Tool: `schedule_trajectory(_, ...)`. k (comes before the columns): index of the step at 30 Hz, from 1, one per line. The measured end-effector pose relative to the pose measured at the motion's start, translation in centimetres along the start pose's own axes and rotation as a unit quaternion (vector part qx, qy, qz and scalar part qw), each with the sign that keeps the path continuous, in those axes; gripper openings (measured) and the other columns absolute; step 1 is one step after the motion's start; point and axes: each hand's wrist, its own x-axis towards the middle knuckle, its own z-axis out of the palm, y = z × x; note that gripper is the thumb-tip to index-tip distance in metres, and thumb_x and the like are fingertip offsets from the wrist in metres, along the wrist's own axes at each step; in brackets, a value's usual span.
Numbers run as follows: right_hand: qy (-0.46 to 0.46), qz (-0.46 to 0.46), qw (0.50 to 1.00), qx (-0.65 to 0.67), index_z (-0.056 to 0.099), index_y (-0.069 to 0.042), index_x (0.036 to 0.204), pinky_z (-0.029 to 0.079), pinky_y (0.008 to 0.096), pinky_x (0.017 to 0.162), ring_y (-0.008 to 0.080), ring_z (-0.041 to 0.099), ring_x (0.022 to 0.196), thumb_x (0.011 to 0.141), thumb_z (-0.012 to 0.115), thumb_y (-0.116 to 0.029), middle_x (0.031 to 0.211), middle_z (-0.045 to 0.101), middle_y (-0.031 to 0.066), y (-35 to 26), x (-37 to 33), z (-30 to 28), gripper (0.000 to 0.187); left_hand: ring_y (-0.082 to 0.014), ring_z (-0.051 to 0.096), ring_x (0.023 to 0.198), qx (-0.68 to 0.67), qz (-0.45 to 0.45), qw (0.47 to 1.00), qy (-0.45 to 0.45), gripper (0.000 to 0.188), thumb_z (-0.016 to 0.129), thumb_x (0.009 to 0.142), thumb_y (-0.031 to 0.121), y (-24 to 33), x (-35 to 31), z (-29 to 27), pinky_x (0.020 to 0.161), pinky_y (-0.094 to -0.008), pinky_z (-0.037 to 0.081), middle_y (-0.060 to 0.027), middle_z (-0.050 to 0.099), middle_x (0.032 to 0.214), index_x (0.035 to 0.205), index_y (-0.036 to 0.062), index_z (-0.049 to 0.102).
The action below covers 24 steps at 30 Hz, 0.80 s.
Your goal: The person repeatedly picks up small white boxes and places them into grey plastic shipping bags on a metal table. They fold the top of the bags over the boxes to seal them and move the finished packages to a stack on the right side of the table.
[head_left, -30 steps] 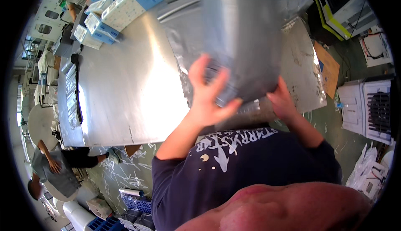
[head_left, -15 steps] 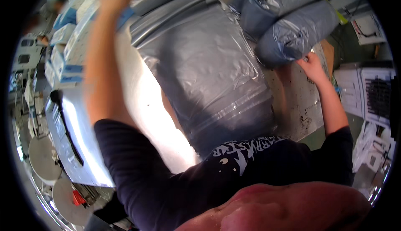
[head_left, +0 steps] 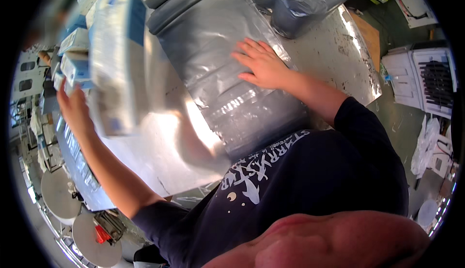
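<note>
My right hand [head_left: 264, 67] lies flat with its fingers spread on a stack of grey plastic bags [head_left: 218, 55] in front of me. To the left, a tall white-and-blue box [head_left: 118, 60] is smeared by motion over the shiny metal tabletop [head_left: 150, 161]. My left hand [head_left: 75, 106] is just left of this box, fingers apart and pointing away from me. Whether it touches the box's side I cannot tell.
Grey wrapped rolls [head_left: 300, 4] lie at the table's far right. More white-and-blue boxes [head_left: 75, 67] are stacked at the far left. A white plastic crate [head_left: 411, 76] stands on the floor to the right. Round stools [head_left: 60, 195] are at lower left.
My left hand has come back from the far left toward me, and a box now appears beside it. My right hand has left the grey roll and moved left onto the bags.
</note>
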Motion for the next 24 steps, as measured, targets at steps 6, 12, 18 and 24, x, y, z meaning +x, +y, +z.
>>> schedule_trajectory(6,0.047,0.137,0.814,0.563,0.037,0.002,0.131,0.034,0.0344,0.101,0.0293,0.041,0.124,0.081,0.067,-0.034,0.132,0.042,0.025,-5.4,1.1,0.1,0.068,-0.0405,0.044,0.116,-0.05,-0.034,0.983,-0.175,0.066,0.063,0.084,0.03,6.9,-20.7,10.4,0.097,-0.0443,0.037,-0.0256,0.041,0.128,0.136,0.0006,0.036)
schedule_trajectory(12,0.063,0.152,0.803,0.574,0.027,0.003,0.139,0.042,0.0332,0.094,0.0273,0.049,0.117,0.077,0.072,-0.019,0.13,0.047,0.0212,-1.2,-6.4,-1.1,0.079,-0.0231,0.053,0.108,-0.229,0.001,0.953,-0.196,0.051,0.067,0.083,0.015,6.8,-21.7,11.4,0.091,-0.0326,0.044,-0.0176,0.053,0.123,0.126,-0.0042,0.048)
schedule_trajectory(18,-0.224,0.2,0.863,0.407,0.055,-0.004,0.121,0.045,0.0314,0.087,0.0214,0.056,0.107,0.085,0.062,-0.02,0.121,0.056,0.014,1.2,-7.6,-5.4,0.04,-0.0146,0.061,0.08,-0.572,-0.181,0.793,-0.103,0.04,0.06,0.087,0.015,5.5,-21.6,17.8,0.071,-0.0277,0.05,-0.01,0.064,0.092,0.124,0.0026,0.05)
schedule_trajectory(24,-0.076,-0.014,0.997,-0.024,0.066,-0.003,0.083,0.05,0.0406,0.072,0.0325,0.063,0.08,0.078,0.057,-0.018,0.082,0.066,0.0138,1.4,-1.4,-2.1,0.018,-0.0253,0.065,0.079,-0.454,-0.166,0.833,-0.267,0.042,0.059,0.084,0.021,5.5,-19.3,17.2,0.071,-0.0378,0.052,-0.0133,0.065,0.092,0.123,0.0082,0.049)
